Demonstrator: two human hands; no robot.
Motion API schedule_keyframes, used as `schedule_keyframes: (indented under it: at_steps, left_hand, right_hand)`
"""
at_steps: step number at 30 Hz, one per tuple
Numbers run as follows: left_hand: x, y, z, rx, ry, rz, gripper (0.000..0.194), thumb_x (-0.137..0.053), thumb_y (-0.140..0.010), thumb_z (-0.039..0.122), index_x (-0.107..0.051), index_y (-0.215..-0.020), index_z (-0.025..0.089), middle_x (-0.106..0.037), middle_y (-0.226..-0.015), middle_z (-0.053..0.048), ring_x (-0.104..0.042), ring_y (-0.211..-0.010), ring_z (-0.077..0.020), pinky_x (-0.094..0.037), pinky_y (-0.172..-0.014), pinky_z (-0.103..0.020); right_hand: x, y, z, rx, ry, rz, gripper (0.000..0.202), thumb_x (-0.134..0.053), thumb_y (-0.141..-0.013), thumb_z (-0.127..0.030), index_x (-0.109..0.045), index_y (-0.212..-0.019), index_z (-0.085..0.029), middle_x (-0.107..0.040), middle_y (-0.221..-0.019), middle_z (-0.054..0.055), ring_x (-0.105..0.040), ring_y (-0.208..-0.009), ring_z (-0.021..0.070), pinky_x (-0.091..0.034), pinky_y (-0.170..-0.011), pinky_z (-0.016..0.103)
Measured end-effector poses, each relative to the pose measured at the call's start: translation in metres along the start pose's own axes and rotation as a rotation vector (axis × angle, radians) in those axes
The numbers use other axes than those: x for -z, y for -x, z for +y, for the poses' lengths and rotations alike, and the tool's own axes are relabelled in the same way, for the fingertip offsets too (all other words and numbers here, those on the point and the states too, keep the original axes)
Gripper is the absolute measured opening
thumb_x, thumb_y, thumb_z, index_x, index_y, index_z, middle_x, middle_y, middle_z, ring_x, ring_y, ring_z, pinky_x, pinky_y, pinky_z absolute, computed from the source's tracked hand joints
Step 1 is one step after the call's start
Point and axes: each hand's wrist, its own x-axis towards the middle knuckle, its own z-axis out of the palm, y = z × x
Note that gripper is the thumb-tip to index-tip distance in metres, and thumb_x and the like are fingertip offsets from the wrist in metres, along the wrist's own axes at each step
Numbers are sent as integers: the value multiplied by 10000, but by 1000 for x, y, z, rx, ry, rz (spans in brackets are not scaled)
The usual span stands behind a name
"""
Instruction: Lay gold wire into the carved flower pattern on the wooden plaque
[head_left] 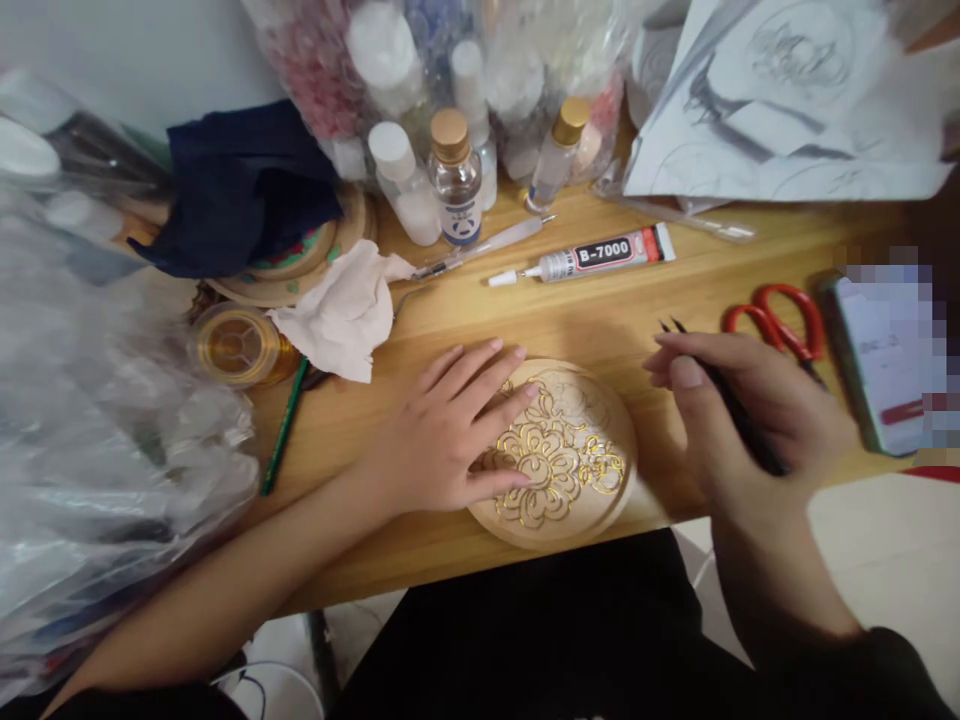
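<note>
Wooden table (pixel 442 320), 1 round board (pixel 628 440) under left hand (pixel 450 435), tweezers (pixel 739 405) clasped in right, tips apart.

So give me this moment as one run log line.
left hand: on wooden disc | right hand: holding black tweezers, tips clear of disc | glue tube: lying behind disc

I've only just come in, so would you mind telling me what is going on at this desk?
A person at a wooden desk has the left hand spread on a round pale wooden disc, its fingers over the pattern. The right hand holds slim black tweezers, tips up, off to the disc's right. Shiny gold outlines form a flower and smaller shapes; near the disc's top, some lines look only drawn. A white, black and red B-7000 tube lies beyond, capped.
</note>
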Motion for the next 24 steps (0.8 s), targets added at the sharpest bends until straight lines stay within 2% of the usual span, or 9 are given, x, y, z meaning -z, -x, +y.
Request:
schedule_keyframes:
  at_steps: [4,8,12,14,20,24]
  left_hand:
    - [-2,3,10,41,-34,0,773,-506,-864,676,-507,-1341,68,-398,-1472,-257,-357,-1373,-396,-301,-1095,-565]
    - [-8,7,24,123,-93,36,840,-469,-847,728,-501,-1342,49,-407,-1459,-271,-359,-1374,-394,-291,-1101,-554]
    - [-14,10,33,160,-127,91,874,-433,-844,752,-504,-1336,33,-417,-1445,-286,-365,-1369,-406,-305,-1086,-550]
    - [-16,10,33,159,-124,108,851,-432,-858,732,-512,-1331,30,-425,-1438,-289,-381,-1357,-411,-311,-1081,-549]
    - [-16,10,29,157,-90,105,804,-435,-878,704,-507,-1341,50,-424,-1450,-268,-385,-1362,-385,-292,-1100,-547]
    - [-15,10,29,159,-83,107,783,-408,-897,690,-519,-1336,51,-430,-1447,-265,-398,-1356,-383,-299,-1098,-541]
  right_hand:
    - [7,-9,-19,-90,-156,-6,304,-655,-841,-191,-644,-1129,-288,-708,-933,38,-701,-836,221,-574,-773,410]
    - [9,-20,-26,-79,-146,-225,244,-706,-805,-189,-657,-1031,-264,-736,-960,28,-722,-885,209,-606,-792,365]
    - [3,-35,-19,48,-27,-480,103,-708,-810,-239,-703,-913,-236,-748,-872,15,-716,-803,172,-594,-654,292]
    - [-1,-40,-15,92,-17,-551,83,-700,-818,-253,-709,-899,-234,-742,-856,14,-703,-779,161,-576,-639,289]
    - [-6,-42,-13,59,-31,-564,79,-703,-817,-272,-711,-888,-239,-728,-859,4,-687,-793,152,-550,-656,284]
    - [-9,-38,-15,-42,-48,-549,86,-703,-816,-271,-706,-893,-234,-732,-864,0,-693,-786,144,-580,-694,277]
